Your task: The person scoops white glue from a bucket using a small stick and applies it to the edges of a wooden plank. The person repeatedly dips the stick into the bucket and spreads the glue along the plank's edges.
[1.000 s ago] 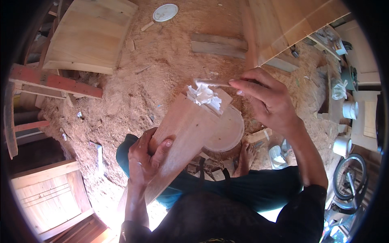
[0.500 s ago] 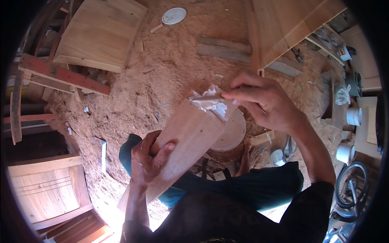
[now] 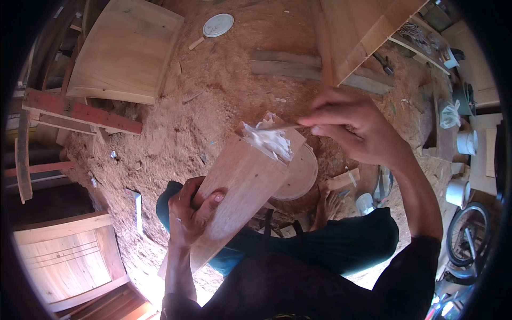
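Pinched in our right hand [image 3: 362, 132], a stick [image 3: 287, 127] points left over white paste [image 3: 271, 143] — on the far end of the board [image 3: 248, 173] our left hand [image 3: 188, 213] clasps, its length slanting away rightward.

text: none legible | dark shirt [image 3: 312, 289]: faint pale marks, possibly lettering, unreadable
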A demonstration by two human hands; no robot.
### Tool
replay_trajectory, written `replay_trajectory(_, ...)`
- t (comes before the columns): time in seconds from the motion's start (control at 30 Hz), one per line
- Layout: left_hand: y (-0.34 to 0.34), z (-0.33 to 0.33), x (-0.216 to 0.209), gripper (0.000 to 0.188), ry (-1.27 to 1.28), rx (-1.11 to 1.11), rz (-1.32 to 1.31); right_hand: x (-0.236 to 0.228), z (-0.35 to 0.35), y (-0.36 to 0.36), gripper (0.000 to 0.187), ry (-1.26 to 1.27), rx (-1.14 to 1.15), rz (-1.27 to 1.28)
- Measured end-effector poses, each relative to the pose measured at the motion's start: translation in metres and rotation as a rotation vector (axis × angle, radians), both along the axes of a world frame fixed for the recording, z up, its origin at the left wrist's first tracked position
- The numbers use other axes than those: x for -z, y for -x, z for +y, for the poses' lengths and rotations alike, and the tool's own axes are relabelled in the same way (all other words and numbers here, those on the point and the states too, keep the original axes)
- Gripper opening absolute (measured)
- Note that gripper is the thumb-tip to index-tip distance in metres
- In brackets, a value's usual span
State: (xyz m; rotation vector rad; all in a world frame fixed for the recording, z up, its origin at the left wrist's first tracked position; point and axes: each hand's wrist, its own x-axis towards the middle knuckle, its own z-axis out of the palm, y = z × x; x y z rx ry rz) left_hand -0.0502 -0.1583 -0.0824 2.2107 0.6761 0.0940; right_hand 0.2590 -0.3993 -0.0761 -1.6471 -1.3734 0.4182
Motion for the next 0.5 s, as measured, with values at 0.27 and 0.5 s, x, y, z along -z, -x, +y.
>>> replay_trajectory(0.27,-0.002,-0.006,0.005,0.048,0.023,0.021,-0.069,0.007,0.009,0.004,0.033,0.061,-0.036,-0.156)
replay_trajectory(0.5,-0.005,-0.003,0.018,0.053,0.070,-0.028,-0.006,0.008,-0.026,0.001,0.040,0.202,-0.038,-0.191)
